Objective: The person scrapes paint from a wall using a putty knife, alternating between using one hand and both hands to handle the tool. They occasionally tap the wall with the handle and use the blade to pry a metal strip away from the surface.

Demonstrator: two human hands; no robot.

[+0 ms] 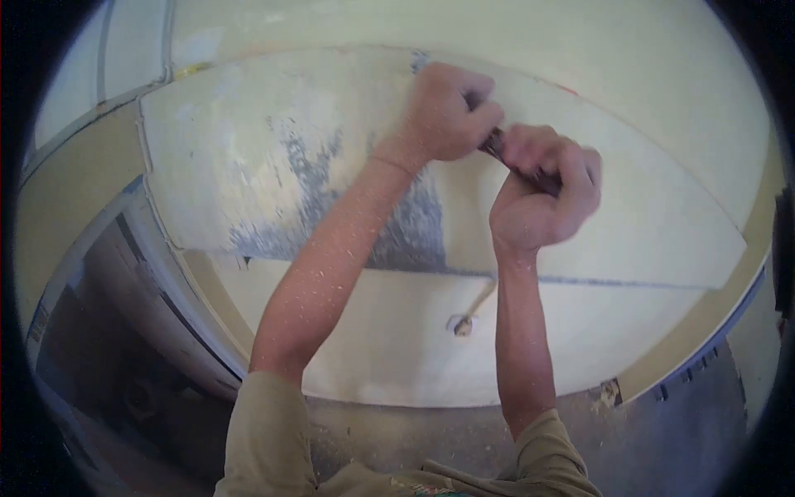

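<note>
Both of my arms reach up in front of a pale painted wall panel [629,199]. My left hand [451,112] is closed around one end of a dark, narrow bar-like tool [493,145]. On the tool's other end, lower and to the right, my right hand [551,186] is wrapped and slightly blurred. Fingers hide most of the tool, so its exact kind and working edge cannot be made out. Grey patches [414,228] show where the panel's paint is gone, left of and below my hands. Pale flecks dot my left forearm.
A wall fitting [460,325] with a short conduit sits below the panel's lower edge. At the left is a framed doorway or window opening [124,224]. Grey floor [373,431] lies below, and a dark-trimmed opening [704,331] is at the right.
</note>
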